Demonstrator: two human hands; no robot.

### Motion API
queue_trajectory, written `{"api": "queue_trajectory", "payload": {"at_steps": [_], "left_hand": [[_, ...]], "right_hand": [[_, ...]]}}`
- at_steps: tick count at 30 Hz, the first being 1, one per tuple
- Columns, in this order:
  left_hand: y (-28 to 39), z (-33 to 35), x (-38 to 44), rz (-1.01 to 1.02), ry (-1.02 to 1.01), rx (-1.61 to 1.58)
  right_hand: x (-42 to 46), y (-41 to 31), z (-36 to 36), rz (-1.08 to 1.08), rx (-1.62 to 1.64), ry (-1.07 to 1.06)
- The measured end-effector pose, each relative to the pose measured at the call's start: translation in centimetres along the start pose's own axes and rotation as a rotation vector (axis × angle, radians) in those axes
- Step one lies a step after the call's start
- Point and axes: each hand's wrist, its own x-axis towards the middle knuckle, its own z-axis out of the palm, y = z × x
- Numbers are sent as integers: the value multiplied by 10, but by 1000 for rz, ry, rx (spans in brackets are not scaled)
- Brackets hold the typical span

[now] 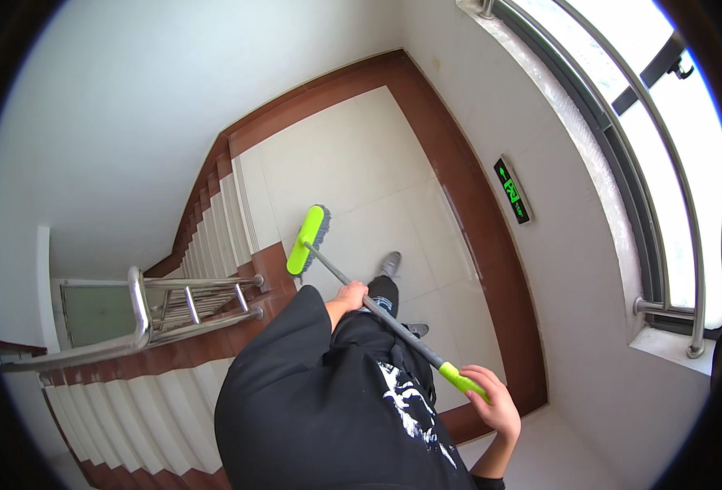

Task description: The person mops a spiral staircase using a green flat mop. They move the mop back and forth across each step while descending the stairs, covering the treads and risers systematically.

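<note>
A flat mop with a lime-green head and a grey fringe rests on the pale floor tiles, near the edge of the stairs. Its grey pole runs diagonally past the front of my body. Partway along the pole, my left hand is wrapped around it. My right hand holds the top end at the green grip, with its fingers over the grip and the palm partly hiding the tip.
Stairs descend at the upper left, and another flight lies lower left. A stainless-steel railing stands between them. Brown border tiles edge the landing. On the right wall are a lit exit sign and a barred window.
</note>
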Motion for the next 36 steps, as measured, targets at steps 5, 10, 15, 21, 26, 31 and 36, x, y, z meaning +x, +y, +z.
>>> {"api": "queue_trajectory", "payload": {"at_steps": [5,10,15,21,26,31,36], "left_hand": [[-201,-120,-90,17,135,-52],[-341,-257,74,-42,-31,38],[-278,-371,369,15,-155,173],[96,-262,629,99,-270,328],[275,-222,752,78,-203,275],[350,-253,825,210,-197,225],[392,-283,878,237,-133,276]], "right_hand": [[78,-157,140,36,-9,-168],[325,-220,146,8,31,-128],[528,-141,-23,70,344,172],[469,153,-326,55,557,782],[458,315,-492,-35,643,1090],[472,361,-599,-134,868,1185],[490,358,-642,-232,831,1048]]}}
